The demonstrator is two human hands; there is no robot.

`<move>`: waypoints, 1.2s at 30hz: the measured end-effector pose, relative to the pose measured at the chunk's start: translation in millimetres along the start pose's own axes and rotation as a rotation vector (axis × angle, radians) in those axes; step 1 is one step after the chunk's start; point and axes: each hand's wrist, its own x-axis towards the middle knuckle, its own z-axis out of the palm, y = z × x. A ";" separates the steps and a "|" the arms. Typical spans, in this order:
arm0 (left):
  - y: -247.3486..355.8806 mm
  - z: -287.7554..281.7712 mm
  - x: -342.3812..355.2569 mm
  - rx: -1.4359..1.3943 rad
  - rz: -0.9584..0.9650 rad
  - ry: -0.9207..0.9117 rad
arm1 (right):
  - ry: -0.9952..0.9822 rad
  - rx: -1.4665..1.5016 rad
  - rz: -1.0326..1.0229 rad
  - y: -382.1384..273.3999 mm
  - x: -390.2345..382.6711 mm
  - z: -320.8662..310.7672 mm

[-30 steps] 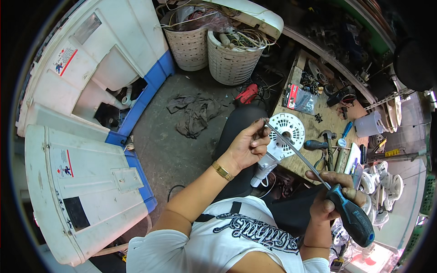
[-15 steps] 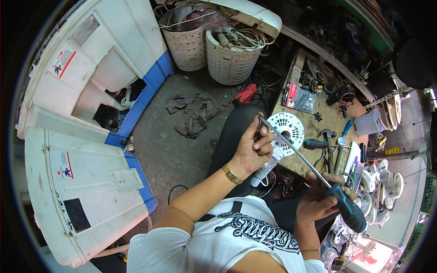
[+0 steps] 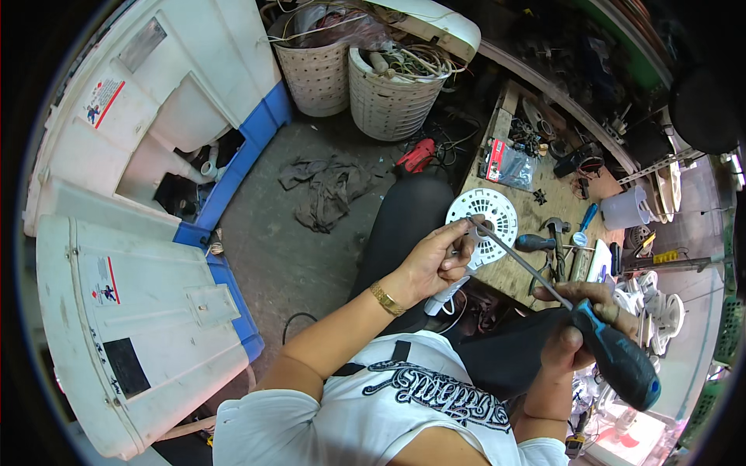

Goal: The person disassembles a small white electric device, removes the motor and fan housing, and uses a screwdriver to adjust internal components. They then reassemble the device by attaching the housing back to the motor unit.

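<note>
The right hand [image 3: 569,342], nearest and to the right of the white slotted disc, is closed around the front of the blue-and-black handle of a long screwdriver [image 3: 622,365]; the butt of the handle sticks out behind the grip, toward the person. From this grip the shaft slants away to the left, and its tip end comes in front of the disc in view. There the left hand [image 3: 443,260], on the near-left side of the disc, pinches the tip end between thumb and forefinger, its other fingers curled in. I cannot tell whether a small piece sits in that pinch, or whether the tip touches the disc.

A gold watch [image 3: 386,298] circles the left wrist, nearer than the disc. Also nearer than the disc is a white cylindrical part [image 3: 444,297], partly hidden by the left hand.

The white slotted disc [image 3: 499,213] itself appears at the left edge of a wooden bench [image 3: 509,286]. Right of the disc lies a hammer [image 3: 557,227]; beyond the disc, a plastic packet [image 3: 514,167]. Left of the disc, on the floor, is a crumpled dark cloth [image 3: 330,190]. Farthest beyond the disc stand two perforated white baskets [image 3: 392,101].
</note>
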 end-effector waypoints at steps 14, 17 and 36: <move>15.2 -15.1 10.7 1.351 0.811 0.380 | -0.116 0.183 0.120 13.4 15.2 5.2; 17.0 -11.2 11.3 1.400 0.809 0.385 | -0.164 0.187 0.090 18.7 15.9 5.0; 14.8 -20.7 15.4 1.510 0.805 0.413 | -0.466 0.013 0.158 18.8 38.0 15.8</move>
